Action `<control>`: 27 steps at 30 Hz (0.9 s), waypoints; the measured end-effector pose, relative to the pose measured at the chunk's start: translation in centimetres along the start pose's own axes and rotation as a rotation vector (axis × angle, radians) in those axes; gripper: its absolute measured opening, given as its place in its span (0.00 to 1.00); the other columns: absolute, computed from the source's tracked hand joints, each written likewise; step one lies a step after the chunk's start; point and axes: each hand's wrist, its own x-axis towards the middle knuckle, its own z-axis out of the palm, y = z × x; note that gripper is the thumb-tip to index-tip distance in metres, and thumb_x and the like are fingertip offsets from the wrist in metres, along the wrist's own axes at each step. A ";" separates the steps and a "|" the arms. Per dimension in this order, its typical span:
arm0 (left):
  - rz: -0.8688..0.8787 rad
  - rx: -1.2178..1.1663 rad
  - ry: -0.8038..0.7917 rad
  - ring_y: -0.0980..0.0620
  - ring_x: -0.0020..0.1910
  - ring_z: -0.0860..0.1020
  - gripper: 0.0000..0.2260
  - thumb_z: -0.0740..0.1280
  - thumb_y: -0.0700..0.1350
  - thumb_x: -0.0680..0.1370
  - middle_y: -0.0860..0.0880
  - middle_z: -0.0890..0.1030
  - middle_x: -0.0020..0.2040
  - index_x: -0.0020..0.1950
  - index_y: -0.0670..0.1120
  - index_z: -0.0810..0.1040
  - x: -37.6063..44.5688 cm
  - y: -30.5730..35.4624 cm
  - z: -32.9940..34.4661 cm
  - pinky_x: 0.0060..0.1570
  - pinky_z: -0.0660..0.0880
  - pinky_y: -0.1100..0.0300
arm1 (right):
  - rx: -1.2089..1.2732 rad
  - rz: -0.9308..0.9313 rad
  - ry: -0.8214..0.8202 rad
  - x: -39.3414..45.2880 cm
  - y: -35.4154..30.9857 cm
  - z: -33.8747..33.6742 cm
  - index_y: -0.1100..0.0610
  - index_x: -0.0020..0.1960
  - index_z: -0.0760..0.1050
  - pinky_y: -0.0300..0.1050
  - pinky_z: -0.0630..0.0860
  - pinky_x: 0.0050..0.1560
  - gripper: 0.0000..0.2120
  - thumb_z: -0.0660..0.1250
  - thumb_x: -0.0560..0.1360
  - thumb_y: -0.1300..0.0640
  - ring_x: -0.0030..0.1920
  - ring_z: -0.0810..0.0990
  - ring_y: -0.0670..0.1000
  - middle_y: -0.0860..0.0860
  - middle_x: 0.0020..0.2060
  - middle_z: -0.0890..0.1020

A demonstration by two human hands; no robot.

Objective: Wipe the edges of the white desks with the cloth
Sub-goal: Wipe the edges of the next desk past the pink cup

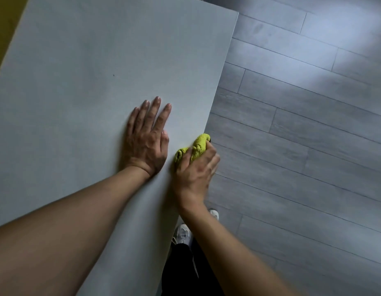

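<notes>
Cloth bunched in right hand at desk edge, left hand flat, fingers spread.

Cloth on desk edge

White desk cut off by the top, left and bottom edges. Much of the yellow-green cloth hidden under the right hand, whose fingertips curled out of sight over the desk's edge. White shoes partly covered by the right forearm.
</notes>
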 end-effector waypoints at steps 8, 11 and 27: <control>-0.003 -0.021 0.018 0.38 0.79 0.66 0.27 0.57 0.46 0.79 0.42 0.68 0.80 0.79 0.46 0.70 0.1 -0.1 0.0 0.79 0.58 0.44 | -0.032 0.003 0.069 8.0 -4.6 0.4 0.59 0.72 0.62 0.56 0.66 0.66 0.22 0.56 0.83 0.47 0.64 0.69 0.64 0.61 0.64 0.69; -0.025 -0.036 0.023 0.37 0.77 0.69 0.26 0.57 0.46 0.78 0.40 0.71 0.78 0.77 0.43 0.73 0.1 0.0 0.2 0.78 0.60 0.44 | -0.109 -0.042 0.113 11.4 -6.2 0.7 0.59 0.70 0.62 0.56 0.68 0.64 0.21 0.55 0.83 0.47 0.65 0.70 0.64 0.60 0.64 0.69; -0.045 -0.058 -0.134 0.40 0.81 0.62 0.25 0.54 0.45 0.83 0.43 0.63 0.82 0.80 0.42 0.67 -29.3 1.9 -5.8 0.78 0.61 0.39 | -0.022 -0.035 0.001 -5.8 2.7 -0.1 0.58 0.74 0.61 0.59 0.62 0.71 0.23 0.55 0.84 0.47 0.68 0.66 0.64 0.63 0.68 0.67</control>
